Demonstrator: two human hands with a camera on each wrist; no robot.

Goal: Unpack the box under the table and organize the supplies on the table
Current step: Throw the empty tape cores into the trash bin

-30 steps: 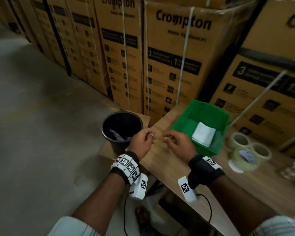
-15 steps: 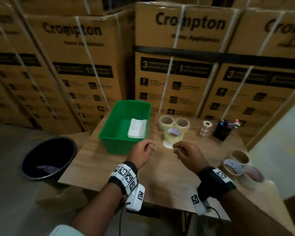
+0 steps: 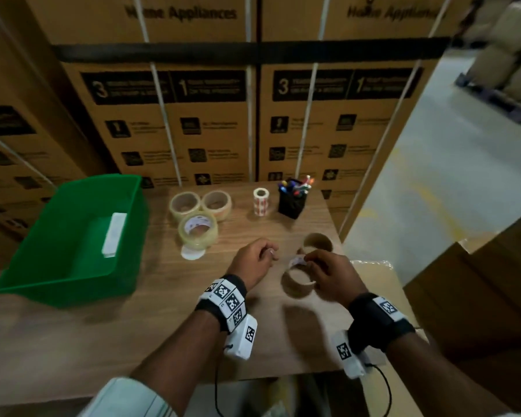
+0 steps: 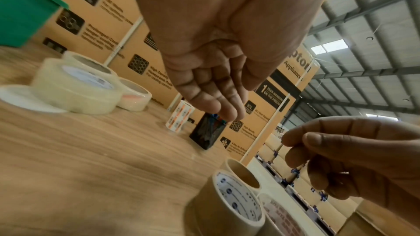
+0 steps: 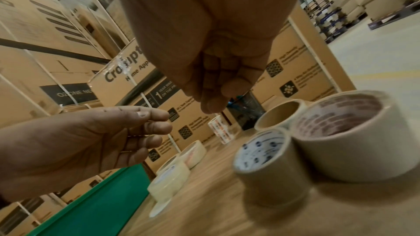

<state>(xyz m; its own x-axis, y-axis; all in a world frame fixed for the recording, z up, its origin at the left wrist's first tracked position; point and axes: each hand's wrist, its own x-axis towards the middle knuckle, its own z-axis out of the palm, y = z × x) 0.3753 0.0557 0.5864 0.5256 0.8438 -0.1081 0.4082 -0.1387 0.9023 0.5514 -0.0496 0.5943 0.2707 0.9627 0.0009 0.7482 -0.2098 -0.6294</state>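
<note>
Both hands hover low over the wooden table (image 3: 133, 326) at its right end. My left hand (image 3: 253, 260) has its fingers curled and its thumb against the index finger; I see nothing in it. My right hand (image 3: 331, 272) is curled the same way, just above a group of brown tape rolls (image 3: 295, 285). In the right wrist view these are a small roll with a white printed core (image 5: 268, 164), a larger roll (image 5: 341, 146) and a plain-cored one (image 5: 279, 116). Three clear tape rolls (image 3: 197, 233) lie mid-table.
A green bin (image 3: 73, 281) holding a white packet (image 3: 113, 236) fills the table's left side. A label roll (image 3: 260, 201) and a black pen holder (image 3: 292, 201) stand at the back. Strapped cartons (image 3: 211, 115) wall the far edge. A cardboard box (image 3: 478, 296) stands at the right.
The view has swung right, from the black bucket and bin to the whole table. Both hands have travelled right, from beside the green bin to the brown tape rolls.
</note>
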